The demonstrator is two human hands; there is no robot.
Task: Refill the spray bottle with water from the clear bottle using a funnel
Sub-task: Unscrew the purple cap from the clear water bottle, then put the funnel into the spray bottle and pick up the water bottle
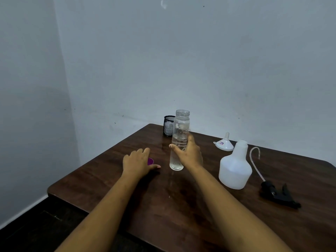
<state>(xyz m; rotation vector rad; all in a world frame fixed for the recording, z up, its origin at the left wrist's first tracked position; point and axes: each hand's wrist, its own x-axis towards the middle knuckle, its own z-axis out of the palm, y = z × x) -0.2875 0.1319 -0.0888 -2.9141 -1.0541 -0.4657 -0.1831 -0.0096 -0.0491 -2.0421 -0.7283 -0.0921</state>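
A tall clear bottle (pixel 180 131) with water in it stands uncapped on the dark wooden table (pixel 163 197). My right hand (pixel 188 153) curls around its lower half. My left hand (pixel 138 163) rests on the table to the left, covering a purple cap (pixel 150 161). The white spray bottle body (pixel 235 167) stands open-necked to the right. Behind it a white funnel (pixel 225 143) sits upside down. The black spray head (pixel 278 193) with its clear tube (pixel 254 160) lies at the far right.
A black mesh cup (pixel 168 125) stands at the table's back edge, just behind the clear bottle. Grey walls close off the back and left. The table's left edge drops to a dark floor.
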